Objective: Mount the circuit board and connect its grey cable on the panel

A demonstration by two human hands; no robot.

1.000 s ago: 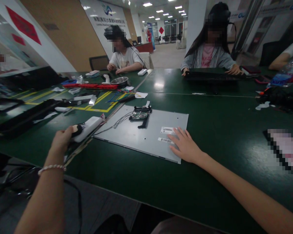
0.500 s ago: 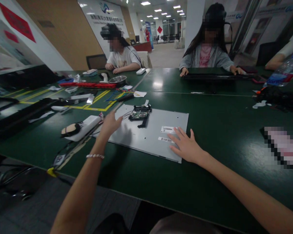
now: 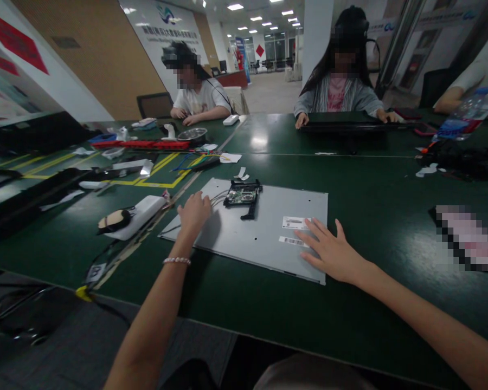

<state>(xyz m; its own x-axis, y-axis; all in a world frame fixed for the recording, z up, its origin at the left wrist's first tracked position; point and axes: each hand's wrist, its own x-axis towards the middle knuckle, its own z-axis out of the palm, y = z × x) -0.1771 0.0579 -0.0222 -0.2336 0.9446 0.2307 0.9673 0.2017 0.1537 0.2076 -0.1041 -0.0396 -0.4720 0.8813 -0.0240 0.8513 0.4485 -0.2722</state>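
Observation:
A flat grey metal-backed screen panel (image 3: 236, 233) lies on the green table. On its back sits a small green circuit board (image 3: 243, 195) in a black plastic bracket (image 3: 250, 210). Thin cables (image 3: 218, 199) run from the board towards my left hand (image 3: 195, 214), which rests over the panel's left part with fingers bent and somewhat apart. Its fingertips are partly hidden, and no grip on the cables shows. My right hand (image 3: 333, 252) lies with spread fingers on the panel's right edge, touching beside two white labels (image 3: 296, 222).
A white power strip or adapter (image 3: 140, 216) with a beige-and-black item lies left of the panel. Farther left are long black frame parts (image 3: 44, 189) and a red strip (image 3: 142, 144). A phone (image 3: 469, 238) lies right. Two people sit opposite, one holding a dark flat panel (image 3: 345, 128).
The panel, with the board on it, has slid right and slightly nearer to me. Both hands have shifted right with it, and the left fingers look more bent.

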